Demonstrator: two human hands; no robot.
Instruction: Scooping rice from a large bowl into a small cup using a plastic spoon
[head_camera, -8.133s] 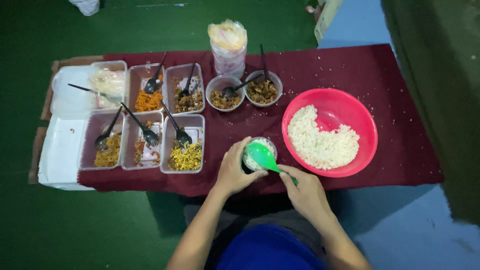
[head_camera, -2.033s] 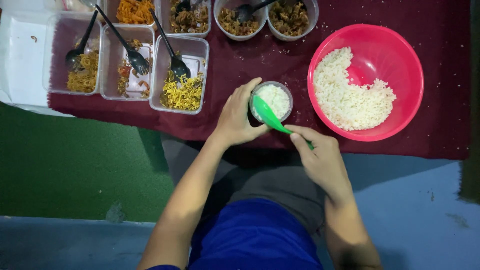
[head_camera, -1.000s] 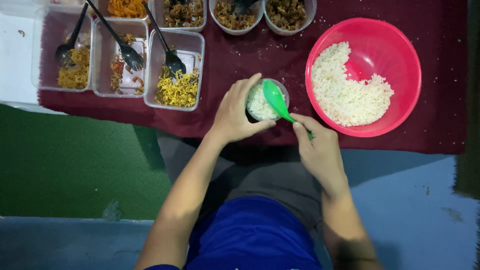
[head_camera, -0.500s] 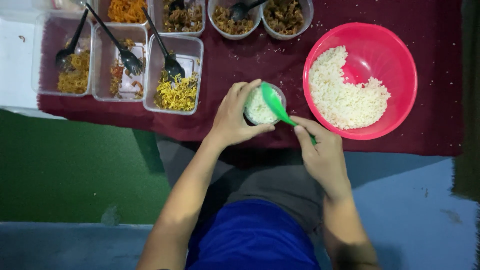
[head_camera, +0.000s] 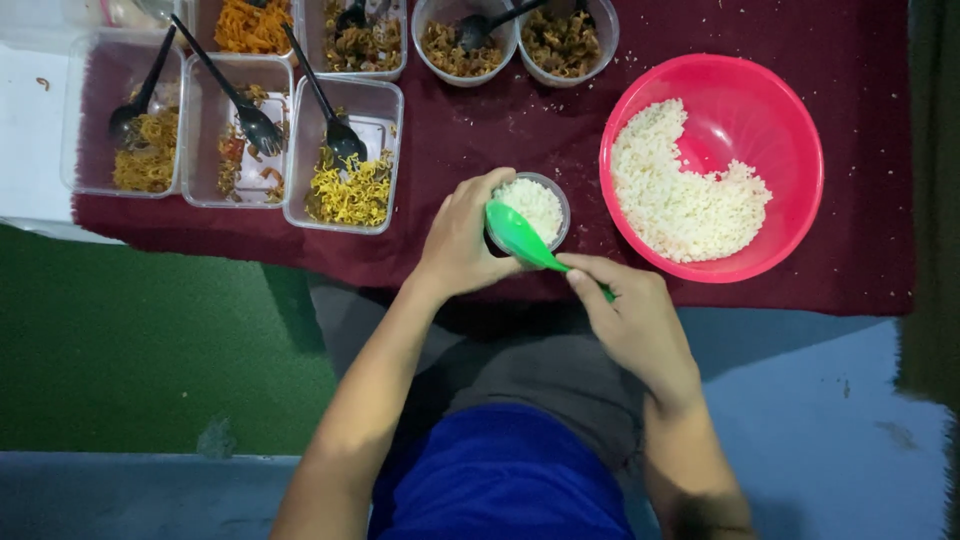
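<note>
A small round cup (head_camera: 540, 205) filled with white rice stands near the front edge of the dark red tablecloth (head_camera: 560, 120). My left hand (head_camera: 463, 238) wraps around its left side. My right hand (head_camera: 630, 315) grips the handle of a green spoon (head_camera: 520, 235), whose bowl rests over the cup's near rim. A pink bowl (head_camera: 790, 120) half full of white rice lies just right of the cup.
Clear rectangular tubs of yellow noodles (head_camera: 350, 190) and other toppings (head_camera: 235, 150) with black spoons (head_camera: 340, 135) stand at left. Two round bowls of brown food (head_camera: 565, 40) lie at the back. White trays (head_camera: 30, 120) sit at far left. Below is green and blue floor.
The green spoon's bowl has shifted from over the rice toward the cup's near left rim. My left hand stays on the cup. The view has moved slightly.
</note>
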